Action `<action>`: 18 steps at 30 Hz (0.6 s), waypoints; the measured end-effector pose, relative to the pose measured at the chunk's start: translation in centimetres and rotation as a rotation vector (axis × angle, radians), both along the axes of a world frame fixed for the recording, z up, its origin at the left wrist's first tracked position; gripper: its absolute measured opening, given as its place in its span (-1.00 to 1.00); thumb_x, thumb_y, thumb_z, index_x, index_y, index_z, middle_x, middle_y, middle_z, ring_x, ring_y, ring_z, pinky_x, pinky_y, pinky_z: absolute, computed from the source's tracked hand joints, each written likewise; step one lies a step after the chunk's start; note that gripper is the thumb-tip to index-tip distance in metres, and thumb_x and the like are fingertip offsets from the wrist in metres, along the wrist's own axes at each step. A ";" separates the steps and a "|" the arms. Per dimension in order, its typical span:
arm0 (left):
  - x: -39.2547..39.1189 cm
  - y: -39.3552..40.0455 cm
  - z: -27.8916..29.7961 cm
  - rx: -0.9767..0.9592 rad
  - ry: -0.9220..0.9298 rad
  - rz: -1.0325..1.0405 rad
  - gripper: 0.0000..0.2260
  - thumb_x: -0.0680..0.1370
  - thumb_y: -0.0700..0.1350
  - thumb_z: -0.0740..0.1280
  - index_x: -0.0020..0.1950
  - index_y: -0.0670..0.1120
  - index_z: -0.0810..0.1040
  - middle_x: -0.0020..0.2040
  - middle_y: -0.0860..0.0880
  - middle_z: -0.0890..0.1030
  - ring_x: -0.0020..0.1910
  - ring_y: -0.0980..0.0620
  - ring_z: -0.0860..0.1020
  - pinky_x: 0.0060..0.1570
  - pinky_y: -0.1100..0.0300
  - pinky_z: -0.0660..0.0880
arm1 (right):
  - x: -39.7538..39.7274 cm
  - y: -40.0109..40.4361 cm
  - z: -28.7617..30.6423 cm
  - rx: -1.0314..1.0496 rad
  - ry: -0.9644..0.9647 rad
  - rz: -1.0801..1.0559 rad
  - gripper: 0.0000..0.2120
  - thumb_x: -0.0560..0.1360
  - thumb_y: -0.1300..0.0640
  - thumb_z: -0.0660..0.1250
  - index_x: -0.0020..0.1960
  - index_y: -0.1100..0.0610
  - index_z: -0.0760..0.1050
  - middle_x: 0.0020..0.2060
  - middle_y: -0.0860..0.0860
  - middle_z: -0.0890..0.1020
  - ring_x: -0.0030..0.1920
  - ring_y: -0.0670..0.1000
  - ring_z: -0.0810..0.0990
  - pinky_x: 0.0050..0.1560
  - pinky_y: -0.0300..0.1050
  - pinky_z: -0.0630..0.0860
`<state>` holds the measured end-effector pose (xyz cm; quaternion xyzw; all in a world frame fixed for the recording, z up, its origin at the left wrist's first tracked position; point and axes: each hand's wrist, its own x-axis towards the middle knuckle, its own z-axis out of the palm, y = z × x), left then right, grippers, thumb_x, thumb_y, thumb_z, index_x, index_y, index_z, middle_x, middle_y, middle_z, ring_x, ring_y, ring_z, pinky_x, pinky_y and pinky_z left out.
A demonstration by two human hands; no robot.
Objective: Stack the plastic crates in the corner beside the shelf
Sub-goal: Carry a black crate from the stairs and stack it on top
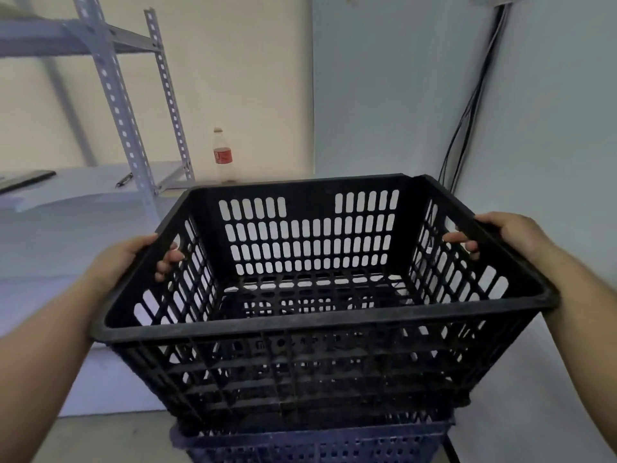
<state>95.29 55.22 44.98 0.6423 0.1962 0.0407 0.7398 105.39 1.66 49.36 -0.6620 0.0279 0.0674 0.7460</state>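
A black slotted plastic crate [320, 324] fills the middle of the head view, slightly tilted, its base at the rim of a blue crate [314, 444] below it. My left hand [133, 262] grips the black crate's left rim, fingers curled through to the inside. My right hand [500, 232] grips the right rim the same way. Whether the black crate rests on the blue one or hangs just above it I cannot tell. The blue crate is mostly hidden under it.
A grey metal shelf [117, 105] with perforated uprights stands at the left, its lower board holding a pen [124, 179] and a dark flat object [26, 180]. A clear bottle with a red label [223, 157] stands by the wall. Black cables [467, 121] run down the right wall.
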 end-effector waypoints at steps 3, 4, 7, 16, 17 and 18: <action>0.4 0.4 0.2 0.046 0.021 0.043 -0.48 0.55 0.04 0.19 0.43 -0.23 0.32 -0.06 -0.12 0.55 -0.38 0.05 0.58 -0.45 0.17 0.53 | 0.7 0.4 -0.9 0.000 0.021 0.000 -0.72 0.59 0.15 0.05 0.05 0.33 0.42 -0.20 0.30 0.68 -0.57 -0.03 0.47 -0.55 -0.25 0.44; 0.4 0.5 0.2 0.049 0.022 0.044 -0.48 0.55 0.03 0.19 0.42 -0.23 0.33 -0.06 -0.12 0.55 -0.38 0.05 0.58 -0.45 0.17 0.53 | 0.9 0.6 -1.2 -0.005 0.024 0.001 -0.71 0.59 0.15 0.05 0.09 0.34 0.41 -0.14 0.33 0.66 -0.56 -0.03 0.47 -0.55 -0.23 0.44; 0.5 0.1 0.3 0.049 0.011 0.012 -0.58 0.57 0.01 0.16 0.31 -0.23 0.41 -0.09 -0.11 0.54 -0.43 0.08 0.57 -0.48 0.22 0.51 | 1.1 1.2 -1.7 -0.024 0.027 -0.004 -0.70 0.60 0.16 0.05 0.11 0.36 0.41 -0.04 0.36 0.62 -0.56 -0.03 0.47 -0.56 -0.22 0.44; 1.1 -1.4 0.2 -0.049 0.008 -0.018 -0.75 0.62 -0.07 0.08 -0.02 -0.20 0.46 -0.25 -0.11 0.55 -0.56 0.12 0.51 -0.58 0.32 0.44 | 1.7 1.9 -1.8 -0.018 0.079 -0.007 -0.72 0.60 0.16 0.04 0.00 0.34 0.42 -0.20 0.29 0.66 -0.56 -0.03 0.45 -0.57 -0.22 0.44; 1.1 -1.3 0.2 -0.062 0.007 -0.020 -0.74 0.62 -0.07 0.08 0.02 -0.22 0.47 -0.30 -0.10 0.59 -0.55 0.12 0.50 -0.57 0.32 0.44 | 1.6 1.9 -1.7 -0.010 0.086 -0.004 -0.73 0.61 0.16 0.04 0.00 0.34 0.42 -0.21 0.29 0.67 -0.57 -0.03 0.45 -0.57 -0.22 0.44; 1.1 -1.3 0.3 -0.065 0.006 -0.026 -0.72 0.62 -0.07 0.08 0.04 -0.24 0.47 -0.33 -0.09 0.62 -0.55 0.12 0.49 -0.56 0.33 0.45 | 1.6 1.9 -1.6 -0.007 0.086 0.004 -0.73 0.61 0.16 0.04 0.00 0.34 0.42 -0.23 0.28 0.68 -0.57 -0.04 0.45 -0.57 -0.22 0.44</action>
